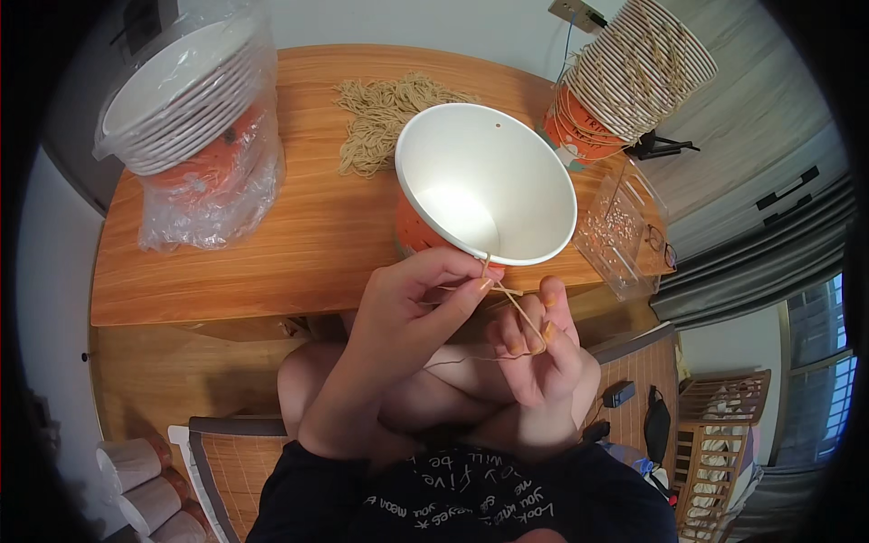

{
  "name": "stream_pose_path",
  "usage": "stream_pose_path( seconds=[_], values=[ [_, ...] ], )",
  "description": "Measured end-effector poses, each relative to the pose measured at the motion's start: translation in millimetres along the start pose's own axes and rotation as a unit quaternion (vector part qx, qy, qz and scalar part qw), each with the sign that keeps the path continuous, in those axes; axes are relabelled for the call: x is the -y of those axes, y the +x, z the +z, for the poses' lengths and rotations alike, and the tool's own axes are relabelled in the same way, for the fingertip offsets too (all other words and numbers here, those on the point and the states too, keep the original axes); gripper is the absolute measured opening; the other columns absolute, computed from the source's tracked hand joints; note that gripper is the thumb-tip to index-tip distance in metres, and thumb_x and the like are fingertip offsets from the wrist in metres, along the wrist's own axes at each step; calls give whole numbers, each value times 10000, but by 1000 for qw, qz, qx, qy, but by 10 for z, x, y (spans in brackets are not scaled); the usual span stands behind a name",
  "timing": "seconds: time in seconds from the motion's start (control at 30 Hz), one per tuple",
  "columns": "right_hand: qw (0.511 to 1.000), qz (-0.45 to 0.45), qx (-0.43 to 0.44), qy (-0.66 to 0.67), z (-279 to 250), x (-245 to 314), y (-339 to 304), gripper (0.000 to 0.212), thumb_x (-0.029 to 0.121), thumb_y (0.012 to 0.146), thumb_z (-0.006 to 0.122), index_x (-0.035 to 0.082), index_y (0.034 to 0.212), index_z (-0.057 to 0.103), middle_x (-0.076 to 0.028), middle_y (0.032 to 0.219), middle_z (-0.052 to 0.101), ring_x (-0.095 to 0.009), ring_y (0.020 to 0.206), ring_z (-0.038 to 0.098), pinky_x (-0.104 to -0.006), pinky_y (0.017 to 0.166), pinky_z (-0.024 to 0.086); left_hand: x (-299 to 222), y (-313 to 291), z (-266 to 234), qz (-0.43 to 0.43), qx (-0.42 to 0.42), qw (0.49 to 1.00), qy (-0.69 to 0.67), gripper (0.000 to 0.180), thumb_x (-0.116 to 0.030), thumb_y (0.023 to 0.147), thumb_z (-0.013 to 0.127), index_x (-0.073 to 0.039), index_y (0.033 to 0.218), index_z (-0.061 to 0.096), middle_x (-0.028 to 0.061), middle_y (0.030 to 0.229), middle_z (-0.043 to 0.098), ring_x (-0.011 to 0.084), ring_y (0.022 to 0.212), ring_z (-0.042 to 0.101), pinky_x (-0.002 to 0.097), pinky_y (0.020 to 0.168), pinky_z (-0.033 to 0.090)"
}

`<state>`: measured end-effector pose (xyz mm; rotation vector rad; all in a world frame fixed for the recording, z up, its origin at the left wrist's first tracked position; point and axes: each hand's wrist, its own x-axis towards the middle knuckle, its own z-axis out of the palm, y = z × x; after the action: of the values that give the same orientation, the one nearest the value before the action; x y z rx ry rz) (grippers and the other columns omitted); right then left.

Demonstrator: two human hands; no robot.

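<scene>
Thin tan twine cord (522, 312): at near rim of large orange paper bucket with white interior (529, 185), on brown wood-grain desk (312, 226). Left hand (412, 303): thumb and forefinger pinched on cord just beside rim. Right hand (539, 357): fingers curled round cord, drawn taut between hands. Apparent knotting; passage through near wall not discernible. Advised: hold left pinch firm at crossing, pull evenly with right, avoid creasing rim. Beyond bucket: loose tan twine heap (376, 118); farther right, cord-strung bucket stack (647, 72).
</scene>
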<state>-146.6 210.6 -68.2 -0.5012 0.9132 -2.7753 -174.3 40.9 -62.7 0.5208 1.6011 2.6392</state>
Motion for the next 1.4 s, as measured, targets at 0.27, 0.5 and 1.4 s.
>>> stream_pose_path(
  seconds=[0.27, 0.5, 1.4],
  values=[
    [990, -90, -47, -101, 163, -14, -31, 168, 113, 965, 536, 126, 1049, 391, -57, 795, 519, -122, 533, 469, -267, 547, 376, -7, -24, -31, -11, -16, 999, 29, 104, -62, 891, 660, -4, 977, 650, 52, 965, 714, 59, 867, 650, 200, 689, 522],
    [970, -163, -35, -175, 213, -92, -102, 227, 83, 938, 590, 111, 1017, 379, -101, 822, 533, -120, 567, 458, -257, 551, 379, -50, -17, -33, -27, -19, 999, 34, 69, -61, 883, 666, -34, 927, 621, 12, 893, 702, 36, 828, 643, 173, 637, 492],
    [615, -308, -25, -725, 284, -46, 148, 283, -1, 677, 785, 51, 941, 696, -60, 898, 649, -214, 803, 570, -299, 712, 447, -170, -51, -119, -92, 63, 987, -116, 106, 10, 906, 611, -7, 996, 556, 57, 945, 670, 93, 923, 642, 205, 823, 501]
  ],
)
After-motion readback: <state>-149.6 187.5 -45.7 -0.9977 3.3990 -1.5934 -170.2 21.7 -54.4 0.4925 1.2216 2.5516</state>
